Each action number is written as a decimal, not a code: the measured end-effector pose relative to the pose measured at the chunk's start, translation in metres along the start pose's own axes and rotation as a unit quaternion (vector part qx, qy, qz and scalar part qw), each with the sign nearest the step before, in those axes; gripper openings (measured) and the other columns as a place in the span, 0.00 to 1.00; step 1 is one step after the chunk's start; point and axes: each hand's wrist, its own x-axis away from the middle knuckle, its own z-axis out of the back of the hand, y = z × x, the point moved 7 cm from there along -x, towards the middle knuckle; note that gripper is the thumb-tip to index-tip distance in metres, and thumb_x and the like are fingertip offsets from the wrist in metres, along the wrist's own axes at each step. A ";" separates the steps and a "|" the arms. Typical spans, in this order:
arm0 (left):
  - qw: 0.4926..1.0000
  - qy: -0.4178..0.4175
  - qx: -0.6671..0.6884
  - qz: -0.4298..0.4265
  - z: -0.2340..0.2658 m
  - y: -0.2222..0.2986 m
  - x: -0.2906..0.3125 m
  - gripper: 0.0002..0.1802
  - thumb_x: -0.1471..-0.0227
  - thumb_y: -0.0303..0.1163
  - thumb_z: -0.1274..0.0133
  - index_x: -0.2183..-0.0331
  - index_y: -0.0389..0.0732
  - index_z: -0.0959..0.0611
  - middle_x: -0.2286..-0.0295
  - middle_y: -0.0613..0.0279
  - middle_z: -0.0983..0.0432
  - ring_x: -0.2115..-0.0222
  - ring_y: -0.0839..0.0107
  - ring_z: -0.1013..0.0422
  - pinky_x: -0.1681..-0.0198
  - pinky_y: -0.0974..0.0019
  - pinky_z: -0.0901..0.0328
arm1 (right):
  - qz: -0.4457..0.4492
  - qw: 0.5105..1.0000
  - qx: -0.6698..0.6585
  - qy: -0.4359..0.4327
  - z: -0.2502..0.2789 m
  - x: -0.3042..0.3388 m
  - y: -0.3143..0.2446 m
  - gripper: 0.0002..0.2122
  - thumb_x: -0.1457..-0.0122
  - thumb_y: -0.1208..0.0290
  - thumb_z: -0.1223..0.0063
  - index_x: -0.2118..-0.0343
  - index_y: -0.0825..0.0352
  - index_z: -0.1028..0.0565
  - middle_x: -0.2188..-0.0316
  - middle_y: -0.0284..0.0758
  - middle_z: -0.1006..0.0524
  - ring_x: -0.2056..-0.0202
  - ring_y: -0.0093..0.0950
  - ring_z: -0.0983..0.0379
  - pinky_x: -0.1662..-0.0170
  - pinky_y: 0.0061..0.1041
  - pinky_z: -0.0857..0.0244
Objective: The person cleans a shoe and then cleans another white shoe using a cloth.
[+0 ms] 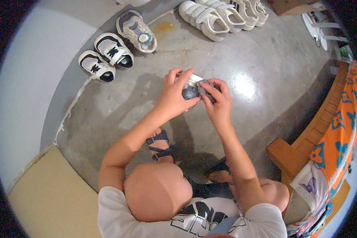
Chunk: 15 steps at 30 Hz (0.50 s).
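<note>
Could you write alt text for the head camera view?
A person's left hand grips what looks like a grey-and-white shoe, while the right hand holds a crumpled grey cloth-like piece against it. Beyond, white shoes and black-and-white shoes sit on shiny grey floor.

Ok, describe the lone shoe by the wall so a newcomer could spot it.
Find the pale wall, upper left, then the black-trimmed pair of shoes along it. Just beyond them sits the lone shoe, set apart by its round blue patch.
</note>
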 end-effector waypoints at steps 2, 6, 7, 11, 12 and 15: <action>1.000 0.007 -0.005 0.006 0.003 0.000 0.001 0.47 0.71 0.34 0.31 0.45 0.44 0.32 0.48 0.48 0.40 0.48 0.48 0.39 0.44 0.52 0.41 | 0.019 1.000 0.011 -0.004 -0.001 0.000 -0.003 0.19 0.58 0.83 0.38 0.59 0.58 0.20 0.58 0.37 0.28 0.57 0.36 0.29 0.55 0.29 0.33; 1.000 -0.004 0.016 -0.011 0.002 0.006 -0.001 0.46 0.70 0.34 0.31 0.46 0.42 0.31 0.48 0.48 0.38 0.47 0.49 0.39 0.44 0.52 0.41 | 0.016 0.998 0.063 0.012 0.012 0.011 0.023 0.20 0.58 0.84 0.38 0.60 0.58 0.20 0.59 0.37 0.28 0.58 0.35 0.28 0.57 0.29 0.32; 1.000 -0.011 0.018 -0.005 0.002 0.006 0.000 0.45 0.70 0.34 0.31 0.47 0.41 0.31 0.48 0.48 0.38 0.46 0.50 0.39 0.44 0.53 0.41 | 0.015 0.998 0.062 0.011 0.011 0.011 0.020 0.20 0.58 0.84 0.38 0.60 0.58 0.20 0.59 0.37 0.28 0.58 0.35 0.28 0.57 0.29 0.32; 1.000 -0.025 0.013 0.004 0.004 0.009 0.001 0.46 0.71 0.36 0.30 0.47 0.40 0.31 0.48 0.49 0.38 0.46 0.50 0.39 0.43 0.54 0.42 | 0.055 0.995 0.057 0.053 0.013 0.000 -0.010 0.20 0.61 0.87 0.39 0.62 0.61 0.19 0.62 0.35 0.27 0.62 0.30 0.28 0.63 0.25 0.31; 1.000 -0.024 0.012 0.004 0.004 0.009 0.002 0.46 0.71 0.36 0.30 0.47 0.40 0.31 0.48 0.49 0.38 0.46 0.50 0.39 0.43 0.54 0.42 | 0.053 0.997 0.052 0.023 0.007 -0.003 -0.013 0.20 0.60 0.86 0.39 0.61 0.60 0.20 0.61 0.36 0.27 0.61 0.32 0.28 0.61 0.27 0.31; 1.000 -0.011 0.021 0.008 0.002 0.008 0.002 0.46 0.70 0.36 0.30 0.47 0.40 0.32 0.47 0.49 0.38 0.46 0.50 0.39 0.43 0.54 0.42 | 0.057 0.997 0.046 0.001 0.008 0.001 0.000 0.20 0.59 0.85 0.39 0.60 0.59 0.21 0.59 0.37 0.27 0.60 0.35 0.27 0.59 0.28 0.31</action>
